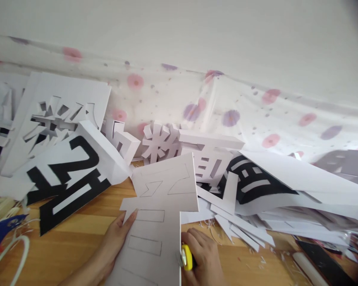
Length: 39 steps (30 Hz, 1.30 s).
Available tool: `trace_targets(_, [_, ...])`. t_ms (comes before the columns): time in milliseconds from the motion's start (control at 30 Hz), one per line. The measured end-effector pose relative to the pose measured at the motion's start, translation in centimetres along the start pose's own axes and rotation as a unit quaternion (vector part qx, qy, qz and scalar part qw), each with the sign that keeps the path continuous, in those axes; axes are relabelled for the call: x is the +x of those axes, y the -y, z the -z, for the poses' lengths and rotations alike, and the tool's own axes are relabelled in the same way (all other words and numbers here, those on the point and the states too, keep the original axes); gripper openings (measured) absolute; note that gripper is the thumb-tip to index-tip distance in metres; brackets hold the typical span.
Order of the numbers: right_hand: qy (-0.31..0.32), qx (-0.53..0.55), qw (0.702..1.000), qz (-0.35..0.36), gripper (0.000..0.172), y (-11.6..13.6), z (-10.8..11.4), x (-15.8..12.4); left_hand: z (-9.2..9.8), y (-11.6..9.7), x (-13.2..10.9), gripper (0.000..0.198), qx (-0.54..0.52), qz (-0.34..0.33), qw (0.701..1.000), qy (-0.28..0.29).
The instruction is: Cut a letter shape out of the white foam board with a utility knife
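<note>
My left hand (119, 234) grips a white foam board (173, 226) by its left edge, thumb on the front and the other fingers behind it. The board is cut to a stepped character outline, with pencilled rectangles and slanted shapes on its face. At the board's right edge, my right hand (205, 256) is closed around a yellow utility knife (187, 257). A bit of grey metal shows at the knife's tip, against the edge; the rest of the knife is hidden in the fingers.
Behind stand white cut-out characters (161, 145) and a box-like letter (204, 159). Printed black character sheets lie left (77, 171) and right (253, 178). White offcut strips (241, 222) litter the wooden table (86, 222) at right. A white cable (24, 254) curls at lower left.
</note>
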State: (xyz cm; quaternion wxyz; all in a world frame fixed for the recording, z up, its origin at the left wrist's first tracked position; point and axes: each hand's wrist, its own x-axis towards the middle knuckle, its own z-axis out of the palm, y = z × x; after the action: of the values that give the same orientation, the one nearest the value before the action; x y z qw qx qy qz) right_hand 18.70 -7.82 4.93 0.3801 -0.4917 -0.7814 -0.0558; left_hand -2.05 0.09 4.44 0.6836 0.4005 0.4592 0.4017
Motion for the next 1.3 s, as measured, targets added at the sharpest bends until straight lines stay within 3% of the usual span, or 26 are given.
trace_targets(733, [-0.034, -0.003, 0.999, -0.001, 0.015, -0.1, 0.1, 0.5, -0.4, -0.1, -0.4, 0.046, 0.025, -0.009, 1.000, -0.009])
trace_targets(933, [-0.047, -0.011, 0.999, -0.017, 0.017, -0.7, 0.6, 0.5, -1.1, -0.2, -1.0, 0.046, 0.013, -0.011, 1.000, 0.014])
trace_targets(1300, [-0.020, 0.017, 0.998, 0.056, 0.005, -0.1, 0.8, 0.8, -0.5, 0.2, -0.5, 0.041, -0.017, 0.004, 1.000, 0.004])
